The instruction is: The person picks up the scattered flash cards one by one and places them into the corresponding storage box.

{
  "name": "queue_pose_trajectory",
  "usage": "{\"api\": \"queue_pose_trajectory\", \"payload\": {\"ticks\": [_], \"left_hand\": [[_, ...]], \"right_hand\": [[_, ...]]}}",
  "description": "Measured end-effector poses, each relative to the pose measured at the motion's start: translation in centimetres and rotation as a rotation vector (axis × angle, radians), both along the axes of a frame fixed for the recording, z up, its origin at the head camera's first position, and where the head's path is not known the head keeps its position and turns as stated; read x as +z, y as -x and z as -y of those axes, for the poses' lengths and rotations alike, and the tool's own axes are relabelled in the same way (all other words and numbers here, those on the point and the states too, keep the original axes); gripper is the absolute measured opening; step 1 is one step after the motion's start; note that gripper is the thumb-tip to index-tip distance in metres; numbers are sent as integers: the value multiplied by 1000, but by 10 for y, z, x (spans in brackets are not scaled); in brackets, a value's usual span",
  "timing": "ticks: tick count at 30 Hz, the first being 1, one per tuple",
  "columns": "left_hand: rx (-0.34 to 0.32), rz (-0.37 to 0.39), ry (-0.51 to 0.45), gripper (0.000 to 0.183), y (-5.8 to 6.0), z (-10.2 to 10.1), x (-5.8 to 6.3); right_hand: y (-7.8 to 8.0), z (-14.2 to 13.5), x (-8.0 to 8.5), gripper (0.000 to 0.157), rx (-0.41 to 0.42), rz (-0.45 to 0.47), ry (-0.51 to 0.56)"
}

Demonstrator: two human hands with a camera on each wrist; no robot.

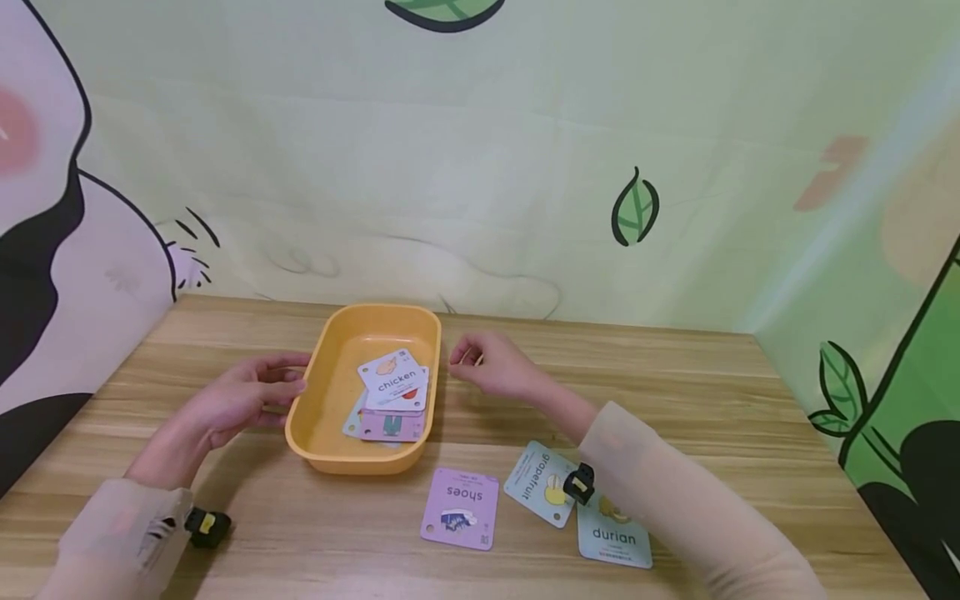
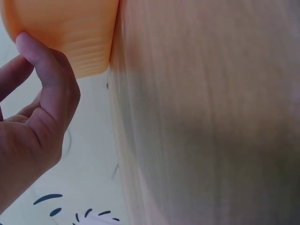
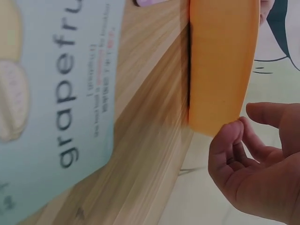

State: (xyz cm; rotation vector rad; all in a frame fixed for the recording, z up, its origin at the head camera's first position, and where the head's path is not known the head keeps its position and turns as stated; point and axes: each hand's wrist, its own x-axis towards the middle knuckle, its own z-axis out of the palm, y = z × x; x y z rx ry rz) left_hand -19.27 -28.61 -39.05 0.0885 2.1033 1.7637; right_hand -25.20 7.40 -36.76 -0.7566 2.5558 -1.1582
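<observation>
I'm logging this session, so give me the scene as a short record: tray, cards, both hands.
Tray: yellow, on the wooden table
In tray: chicken card atop other cards
Outside tray: shoes card, grapefruit card, durian card
Left hand: touching the tray's left side
Right hand: beside the tray's right side, no card held

Tray (image 1: 360, 463) on the desk (image 1: 712, 400), backdrop (image 1: 487, 167) behind. Within the tray, toward its right side, a stack of cards, the chicken card (image 1: 395, 373) uppermost. Left hand (image 1: 243, 396) touching the tray's left side; right hand (image 1: 491, 364) just beside its right. Nearer the viewer, left to right: shoes card (image 1: 460, 510), grapefruit card (image 1: 540, 479), durian card (image 1: 615, 542), the last partly beneath the right sleeve (image 1: 690, 508) in view.
</observation>
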Motion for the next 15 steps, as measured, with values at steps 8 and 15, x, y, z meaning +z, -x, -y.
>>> {"api": "queue_pose_trajectory", "payload": {"ticks": [8,15], "left_hand": [[3,3,-5,62,1,1,-2],[2,-4,5,62,0,0,0]], "right_hand": [[-9,-15,-4,8,103,29,-154],[-16,-33,-2,21,197,82,-205]]}}
